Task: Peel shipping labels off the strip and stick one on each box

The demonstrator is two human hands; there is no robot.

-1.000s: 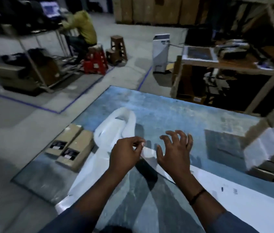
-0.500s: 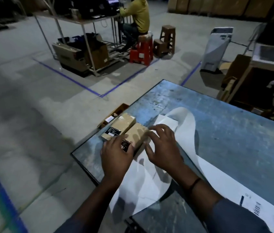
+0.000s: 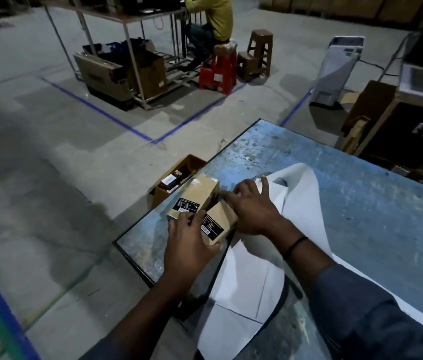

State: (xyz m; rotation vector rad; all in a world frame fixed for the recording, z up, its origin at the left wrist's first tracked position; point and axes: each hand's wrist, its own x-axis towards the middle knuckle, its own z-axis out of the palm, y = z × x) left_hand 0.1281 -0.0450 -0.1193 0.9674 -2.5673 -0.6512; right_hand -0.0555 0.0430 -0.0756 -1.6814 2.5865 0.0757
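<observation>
Two cardboard boxes at the blue table's near-left corner, farther box touching nearer box, one black label each, left hand gripping nearer box, right hand spread over their right ends, one white label strip curling alongside, right.

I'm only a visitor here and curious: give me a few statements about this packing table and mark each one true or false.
1. A nearer box and a farther box lie on the blue table. True.
2. The white label strip lies on the floor. False: it lies on the table, right of the boxes.
3. The left hand holds the nearer box. True.
4. The open carton stands on the table. False: it stands on the floor beside the table.
5. The right hand is a closed fist. False: its fingers are spread.
</observation>
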